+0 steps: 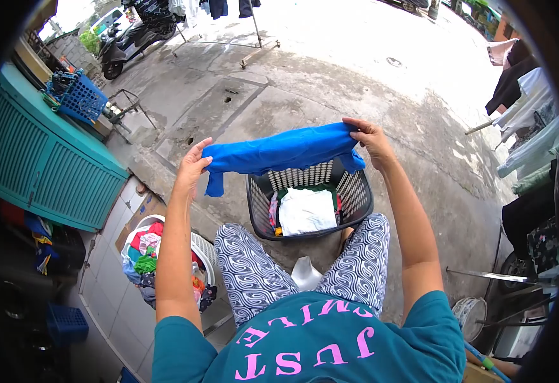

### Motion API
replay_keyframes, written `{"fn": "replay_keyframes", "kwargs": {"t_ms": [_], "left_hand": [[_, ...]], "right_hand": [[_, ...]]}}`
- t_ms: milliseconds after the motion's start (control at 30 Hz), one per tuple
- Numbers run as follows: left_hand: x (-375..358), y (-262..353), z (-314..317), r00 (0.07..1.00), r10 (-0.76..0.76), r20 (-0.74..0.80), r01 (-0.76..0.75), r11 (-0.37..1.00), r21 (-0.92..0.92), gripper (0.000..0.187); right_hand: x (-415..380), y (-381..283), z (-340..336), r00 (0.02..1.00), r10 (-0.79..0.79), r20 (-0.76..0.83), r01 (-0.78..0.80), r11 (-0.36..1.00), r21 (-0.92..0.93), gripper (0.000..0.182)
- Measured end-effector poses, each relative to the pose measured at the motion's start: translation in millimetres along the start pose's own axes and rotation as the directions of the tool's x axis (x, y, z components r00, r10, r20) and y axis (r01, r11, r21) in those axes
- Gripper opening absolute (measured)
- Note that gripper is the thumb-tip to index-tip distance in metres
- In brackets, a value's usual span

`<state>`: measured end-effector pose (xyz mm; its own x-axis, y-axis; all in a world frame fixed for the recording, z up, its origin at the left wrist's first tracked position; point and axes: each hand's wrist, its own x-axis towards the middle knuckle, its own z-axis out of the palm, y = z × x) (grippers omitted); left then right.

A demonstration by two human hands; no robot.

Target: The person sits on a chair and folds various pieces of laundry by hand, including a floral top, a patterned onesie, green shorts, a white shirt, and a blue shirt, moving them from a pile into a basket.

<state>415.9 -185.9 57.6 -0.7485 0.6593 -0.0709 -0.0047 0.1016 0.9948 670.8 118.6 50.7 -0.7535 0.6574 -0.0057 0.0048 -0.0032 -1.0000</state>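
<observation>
A bright blue cloth garment (279, 150) is stretched sideways in the air between my two hands, its short ends hanging down. My left hand (194, 165) pinches its left end, and my right hand (371, 142) pinches its upper right corner. Below and behind the garment stands a black slatted laundry basket (252, 207), its far rim partly hidden by the cloth. Inside it lies a folded white cloth (307, 210) with green and multicoloured pieces around it. Left of my legs, a white basket (206, 252) holds a heap of mixed clothes (145, 263), partly covered by my left forearm.
Teal louvred cabinet doors (56, 153) are at the left, with a blue crate (78, 96) behind them. Clothes hang along the right side (528, 102). A motorbike (136, 38) and a drying rack (257, 45) stand further back on concrete.
</observation>
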Motion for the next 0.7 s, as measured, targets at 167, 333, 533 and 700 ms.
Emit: {"fn": "replay_keyframes", "kwargs": {"t_ms": [167, 333, 533, 700], "left_hand": [[7.1, -13.8, -4.7, 0.99, 0.137, -0.018, -0.136, 0.99, 0.047, 0.04], [-9.3, 3.4, 2.2, 0.932, 0.348, -0.097, -0.225, 0.769, 0.598, 0.025], [-11.7, -8.7, -9.4, 0.778, 0.628, 0.012, -0.475, 0.576, 0.665, 0.008], [-3.5, -23.2, -4.8, 0.96, 0.248, 0.13, -0.271, 0.941, 0.205, 0.008]], "right_hand": [[6.1, 12.3, -8.8, 0.998, -0.039, 0.048, 0.04, 0.999, -0.016, 0.037], [2.2, 9.4, -5.9, 0.97, -0.243, -0.007, 0.228, 0.921, -0.314, 0.027], [-18.4, 4.7, -21.1, 0.868, -0.486, 0.104, 0.43, 0.628, -0.649, 0.013], [-23.0, 12.5, -45.3, 0.986, -0.051, 0.157, 0.083, 0.976, -0.203, 0.012]]}}
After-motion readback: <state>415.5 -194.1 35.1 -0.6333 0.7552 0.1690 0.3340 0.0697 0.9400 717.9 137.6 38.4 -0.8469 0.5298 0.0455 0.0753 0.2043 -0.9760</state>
